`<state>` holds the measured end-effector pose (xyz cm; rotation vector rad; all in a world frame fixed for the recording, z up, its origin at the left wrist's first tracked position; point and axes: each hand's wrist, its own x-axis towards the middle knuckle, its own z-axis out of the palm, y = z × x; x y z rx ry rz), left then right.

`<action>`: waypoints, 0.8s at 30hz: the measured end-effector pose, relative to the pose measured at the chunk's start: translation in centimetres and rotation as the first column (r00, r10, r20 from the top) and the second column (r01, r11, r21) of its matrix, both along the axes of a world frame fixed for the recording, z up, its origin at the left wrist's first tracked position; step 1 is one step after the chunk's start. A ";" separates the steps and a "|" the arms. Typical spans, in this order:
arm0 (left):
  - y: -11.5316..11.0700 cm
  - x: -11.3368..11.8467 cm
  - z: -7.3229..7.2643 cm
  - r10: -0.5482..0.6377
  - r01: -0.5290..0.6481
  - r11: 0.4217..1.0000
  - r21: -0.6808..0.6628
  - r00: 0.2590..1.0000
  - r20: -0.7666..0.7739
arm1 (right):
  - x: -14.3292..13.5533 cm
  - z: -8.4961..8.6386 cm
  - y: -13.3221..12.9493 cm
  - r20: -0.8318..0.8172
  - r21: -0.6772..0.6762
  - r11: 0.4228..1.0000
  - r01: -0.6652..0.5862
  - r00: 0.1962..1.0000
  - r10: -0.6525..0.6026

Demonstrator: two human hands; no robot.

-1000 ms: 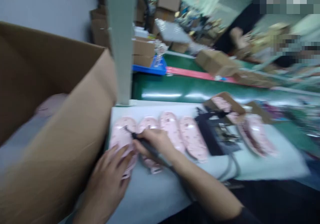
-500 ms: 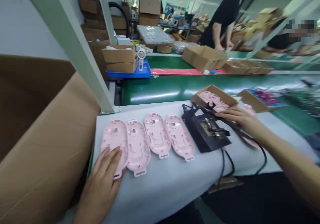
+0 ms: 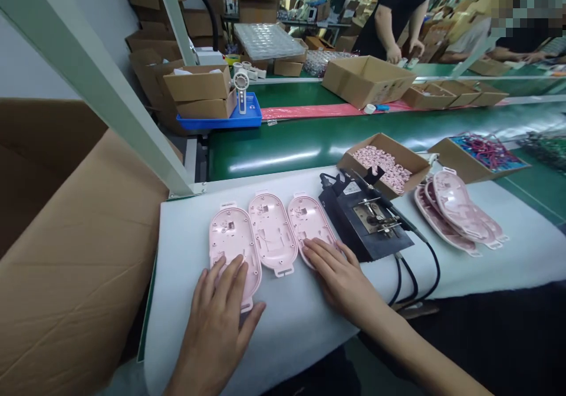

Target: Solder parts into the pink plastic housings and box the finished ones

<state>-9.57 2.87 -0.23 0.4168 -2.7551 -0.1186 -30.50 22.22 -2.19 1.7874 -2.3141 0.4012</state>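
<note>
Three pink plastic shell halves lie side by side on the white table covering, hollow side up. My left hand (image 3: 223, 307) rests on the lower part of the left shell (image 3: 230, 237), fingers stretched and thumb apart. On the right shell (image 3: 309, 216) my right hand (image 3: 333, 269) lies flat, covering its lower end. Between them the middle shell (image 3: 272, 237) is untouched. Just right of my right hand stands a black box-shaped device (image 3: 358, 219) with a metal mechanism on top. A black pen-like tool (image 3: 387, 204) with a cord rests across it.
Behind the device is a carton of small pink parts (image 3: 384, 166). More pink shells (image 3: 455, 207) are piled at the right, near a carton of coloured wires (image 3: 481, 154). A large carton (image 3: 75, 254) and a slanted post (image 3: 101, 83) flank the left. Beyond the green conveyor (image 3: 283, 148), a person's hands (image 3: 404, 54) work.
My right hand has left the black tool and moved left onto a pink shell. My left hand has shifted right with the left shell; four shells showed in the row before, three now.
</note>
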 end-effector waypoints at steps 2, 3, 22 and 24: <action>0.1 -0.1 -0.1 -0.026 0.026 1.000 -0.001 1.000 0.006 | -0.2 -0.1 -1.1 0.035 -0.151 0.988 0.018 0.999 -0.012; 0.1 -0.1 -0.1 -0.032 0.032 0.999 -0.001 0.999 0.007 | -0.2 0.3 -1.8 0.055 -0.204 0.979 0.013 0.999 -0.002; -1.0 1.0 2.1 0.362 -0.115 0.802 0.587 0.874 -0.324 | 3.6 3.3 -7.2 0.219 -0.162 0.935 -0.316 0.912 0.346; -2.0 -0.2 1.8 0.579 -0.122 0.527 0.841 0.776 -0.251 | 5.2 4.2 -8.0 0.234 -0.134 0.927 -0.350 0.898 0.373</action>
